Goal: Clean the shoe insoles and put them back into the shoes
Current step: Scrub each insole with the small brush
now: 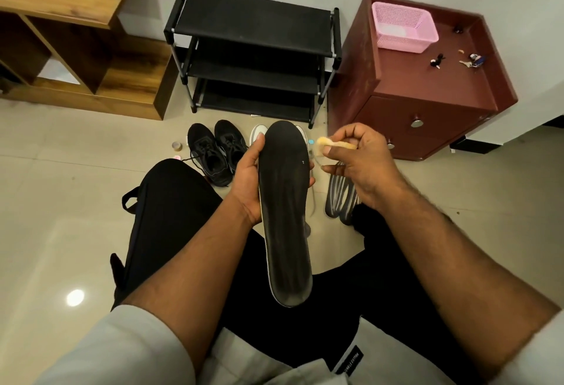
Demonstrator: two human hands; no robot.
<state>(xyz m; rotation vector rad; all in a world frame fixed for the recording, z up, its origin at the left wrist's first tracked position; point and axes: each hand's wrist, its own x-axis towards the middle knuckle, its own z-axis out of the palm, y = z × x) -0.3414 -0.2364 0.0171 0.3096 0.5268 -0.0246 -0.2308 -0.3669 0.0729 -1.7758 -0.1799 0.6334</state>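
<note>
Two hands work over the person's lap: the left hand (248,184) grips a black insole (285,213) by its long edge, thumb on the near face and fingertips wrapped round the far side, holding it upright with its toe end pointing away. Just right of that toe end, the right hand (358,161) pinches a small yellowish cloth (328,144) between thumb and curled fingers, close to the insole but not touching it.

Beyond the left hand a pair of black sneakers (218,152) stands on the tiled floor (61,201), openings up; whether anything lies inside them cannot be told. A white shoe (258,134) shows behind the insole's tip, mostly hidden. Below the right hand two grey striped insoles (338,198) lie on the floor side by side. Left of the sneakers sits a small round tin (177,146).

Farther out stands a black shoe rack (253,48). Beyond the right hand, a maroon cabinet (427,103) carries a pink mesh basket (403,27) on its top surface, with something pale at its bottom, too blurred to name. Keys and small trinkets (471,60) lie loose beside the basket
</note>
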